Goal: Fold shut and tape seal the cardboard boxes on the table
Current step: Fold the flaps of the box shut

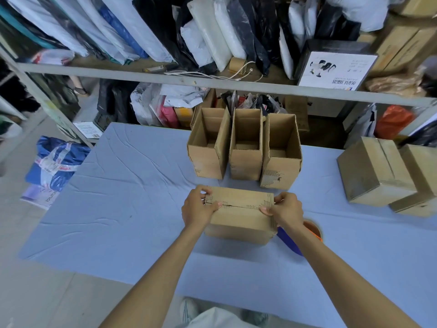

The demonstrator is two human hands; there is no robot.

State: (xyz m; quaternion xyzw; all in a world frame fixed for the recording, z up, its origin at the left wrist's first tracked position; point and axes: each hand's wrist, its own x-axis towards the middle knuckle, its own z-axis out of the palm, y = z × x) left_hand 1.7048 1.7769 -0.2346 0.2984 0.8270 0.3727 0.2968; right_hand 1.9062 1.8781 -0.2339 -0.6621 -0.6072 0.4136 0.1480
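Bare forearms [163, 271], a white garment [212, 319], pale grey sneakers [188, 308].

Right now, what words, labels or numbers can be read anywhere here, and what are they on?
White box: upside-down Chinese characters, too blurred to read.
Pale bag: upside-down letters, perhaps "ping", cut off.
Tape on the blue bundle: red print, too small to read.
Paper sheet: barcode label, too small to read.
Held cardboard box: no print, only tape scars.
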